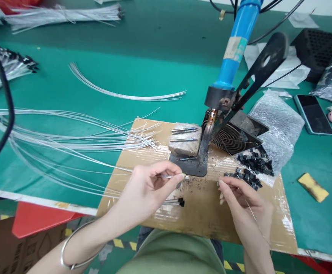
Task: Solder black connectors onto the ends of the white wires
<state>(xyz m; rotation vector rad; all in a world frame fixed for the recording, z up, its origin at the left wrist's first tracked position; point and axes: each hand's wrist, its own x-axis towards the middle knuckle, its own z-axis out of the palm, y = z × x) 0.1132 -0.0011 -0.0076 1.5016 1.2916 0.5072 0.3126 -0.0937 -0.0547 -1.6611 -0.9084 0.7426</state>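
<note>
My left hand (151, 186) is closed in a pinch around thin white wires (120, 168), whose ends poke out past the thumb toward the right. Just above those ends, a soldering iron (234, 49) with a blue handle hangs tip-down in a black metal stand (257, 72). To the right, my right hand (241, 201) is also pinched; a thin silvery solder wire (251, 211) runs through it and trails down by the wrist. Close to its fingertips lie small black connector pieces (247, 177). Beneath my left hand are wires with black ends (180, 202).
Cardboard (197, 219) covers the work spot on the green table. A worn block (184, 146) with metal tips, a small black fan (234, 137), a bubble-wrap bag (280, 125), a phone (313, 114) and a yellow sponge (313, 187) surround it. Wire bundles (69, 137) spread left.
</note>
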